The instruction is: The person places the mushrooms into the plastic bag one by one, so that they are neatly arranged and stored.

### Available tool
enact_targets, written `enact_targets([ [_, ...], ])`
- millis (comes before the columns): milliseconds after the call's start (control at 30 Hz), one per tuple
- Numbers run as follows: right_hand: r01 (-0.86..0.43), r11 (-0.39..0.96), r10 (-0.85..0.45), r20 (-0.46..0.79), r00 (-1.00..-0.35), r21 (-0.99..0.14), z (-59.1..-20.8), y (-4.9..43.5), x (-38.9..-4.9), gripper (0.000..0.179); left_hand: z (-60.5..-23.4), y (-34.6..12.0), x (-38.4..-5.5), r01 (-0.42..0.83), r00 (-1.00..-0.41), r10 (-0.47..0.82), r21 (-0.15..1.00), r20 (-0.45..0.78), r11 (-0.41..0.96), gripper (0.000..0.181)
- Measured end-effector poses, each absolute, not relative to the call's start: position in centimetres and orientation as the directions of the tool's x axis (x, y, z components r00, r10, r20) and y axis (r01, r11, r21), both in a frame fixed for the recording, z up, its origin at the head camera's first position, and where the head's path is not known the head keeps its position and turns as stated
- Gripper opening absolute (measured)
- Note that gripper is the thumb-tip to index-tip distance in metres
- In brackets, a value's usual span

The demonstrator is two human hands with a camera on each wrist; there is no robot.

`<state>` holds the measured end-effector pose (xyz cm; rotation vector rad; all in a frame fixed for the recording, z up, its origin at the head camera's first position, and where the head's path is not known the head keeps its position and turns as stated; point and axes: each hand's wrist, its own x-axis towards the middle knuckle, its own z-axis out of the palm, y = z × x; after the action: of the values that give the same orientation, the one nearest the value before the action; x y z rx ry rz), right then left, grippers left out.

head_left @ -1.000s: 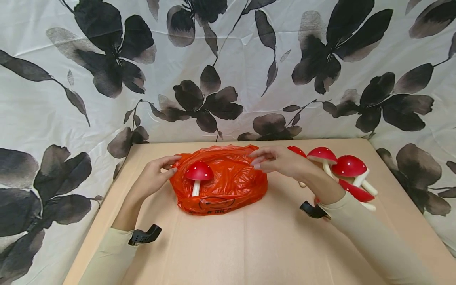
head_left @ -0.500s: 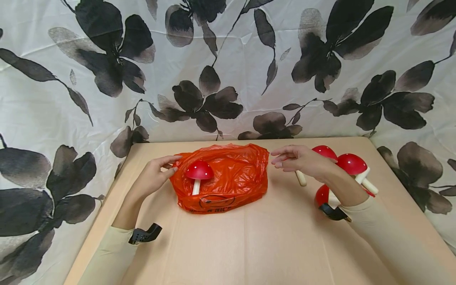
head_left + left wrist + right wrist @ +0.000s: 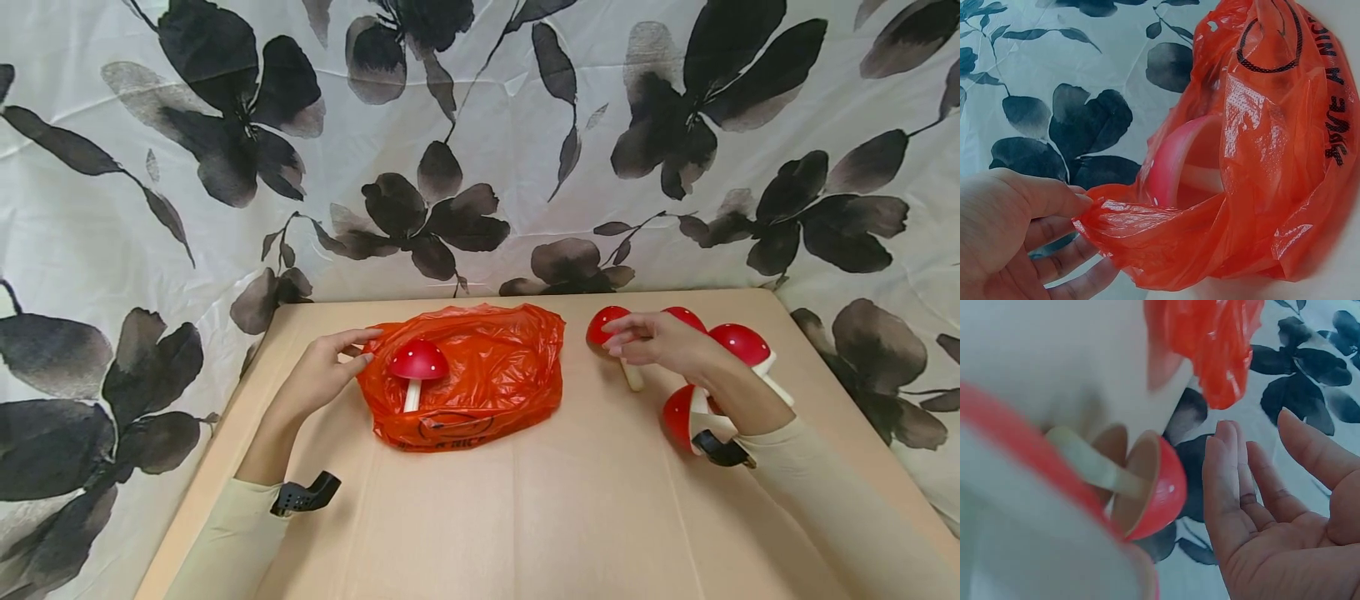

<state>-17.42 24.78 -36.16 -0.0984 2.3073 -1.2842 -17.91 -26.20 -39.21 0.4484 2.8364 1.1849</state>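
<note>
An orange-red plastic bag lies with its mouth spread on the table. Inside, at its left, rests a toy mushroom with a white-dotted red cap and white stem. My left hand pinches the bag's left rim; in the left wrist view the thumb lies over the plastic. My right hand is over the right side of the table, nothing in it, fingers extended. Its fingertips overlap a second mushroom in the head view. In the right wrist view this palm faces a mushroom.
More red mushrooms lie under and around the right forearm, among them one at the back, one at the right and one in front. A floral cloth hangs behind the wooden table.
My right hand has moved right, from over the bag's right side to the mushrooms, uncovering the bag's right rim. My left hand has stayed at the left rim.
</note>
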Motion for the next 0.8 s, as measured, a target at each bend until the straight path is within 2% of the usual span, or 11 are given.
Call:
enact_targets([
  [300, 0.196, 0.607, -0.235, -0.409, -0.882, -0.770, -37.3, 25.7, -17.7, 0.059, -39.2, -26.6, -17.6, 0.226, -0.962, 0.265, 0.710, 0.057, 0.667, 0.038],
  [800, 0.280, 0.642, -0.158, -0.481, -0.862, -0.714, -38.9, 26.8, -18.3, 0.053, -39.3, -26.5, -17.7, 0.230, -0.959, 0.277, 0.723, 0.056, 0.652, 0.040],
])
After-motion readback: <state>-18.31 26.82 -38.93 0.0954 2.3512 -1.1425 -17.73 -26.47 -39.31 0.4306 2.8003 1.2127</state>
